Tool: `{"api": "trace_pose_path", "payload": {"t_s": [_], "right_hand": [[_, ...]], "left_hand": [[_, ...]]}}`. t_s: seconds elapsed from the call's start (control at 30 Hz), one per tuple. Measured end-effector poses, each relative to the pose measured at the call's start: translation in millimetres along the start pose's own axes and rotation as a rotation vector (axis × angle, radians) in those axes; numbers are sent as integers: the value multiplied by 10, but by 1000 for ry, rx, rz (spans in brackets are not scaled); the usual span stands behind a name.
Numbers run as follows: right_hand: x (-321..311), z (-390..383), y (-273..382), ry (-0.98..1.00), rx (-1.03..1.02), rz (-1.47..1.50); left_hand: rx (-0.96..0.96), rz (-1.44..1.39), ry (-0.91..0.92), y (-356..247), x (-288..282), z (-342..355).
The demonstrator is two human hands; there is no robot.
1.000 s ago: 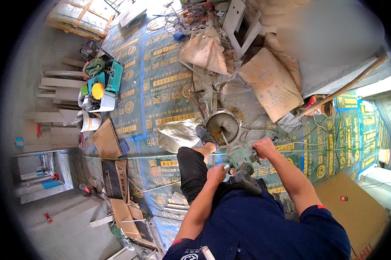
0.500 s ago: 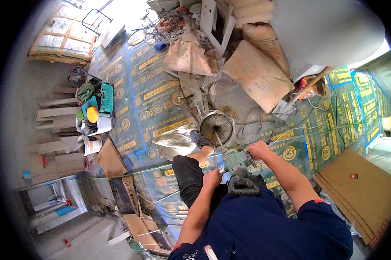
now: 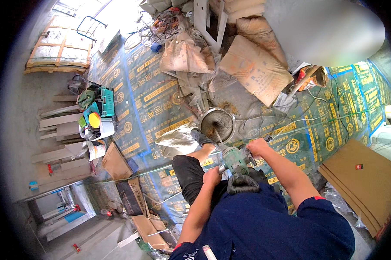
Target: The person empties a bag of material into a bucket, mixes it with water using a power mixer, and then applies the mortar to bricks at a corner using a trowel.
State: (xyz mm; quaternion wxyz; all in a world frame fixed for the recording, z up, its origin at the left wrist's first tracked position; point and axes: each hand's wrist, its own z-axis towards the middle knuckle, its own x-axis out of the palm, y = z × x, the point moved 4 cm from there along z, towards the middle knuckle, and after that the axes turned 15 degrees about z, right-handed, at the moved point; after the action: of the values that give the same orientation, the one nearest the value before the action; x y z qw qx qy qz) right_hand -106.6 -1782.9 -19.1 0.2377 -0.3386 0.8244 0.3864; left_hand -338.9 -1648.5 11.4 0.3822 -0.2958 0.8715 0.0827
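The left hand [image 3: 212, 177] clasps one side of a green power mixer [image 3: 235, 160], the right hand [image 3: 258, 147] the other; its body sits between them, its rod [image 3: 218, 136] dipping into grey mix [image 3: 225, 123] in a bucket [image 3: 234, 130] beyond both hands

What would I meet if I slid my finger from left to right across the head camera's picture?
Wooden-framed crate → teal plastic crate → silvery sack → round bucket → right grip → flat brown boards.
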Motion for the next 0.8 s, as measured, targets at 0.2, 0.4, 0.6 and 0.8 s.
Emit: {"api": "trace_pose_path", "payload": {"t_s": [0.2, 0.4, 0.6, 0.8], "right_hand": [[-37, -1, 53, 45, 15, 0], [-10, 43, 30, 72, 10, -24], [-109, 33, 150, 60, -6, -37], [-87, 79, 166, 85, -5, -60]], "left_hand": [[-9, 11, 6, 45, 80, 13], [-32, -1, 7, 71, 117, 15], [-11, -30, -19, 159, 221, 22], [-27, -53, 10, 152, 197, -10]]}}
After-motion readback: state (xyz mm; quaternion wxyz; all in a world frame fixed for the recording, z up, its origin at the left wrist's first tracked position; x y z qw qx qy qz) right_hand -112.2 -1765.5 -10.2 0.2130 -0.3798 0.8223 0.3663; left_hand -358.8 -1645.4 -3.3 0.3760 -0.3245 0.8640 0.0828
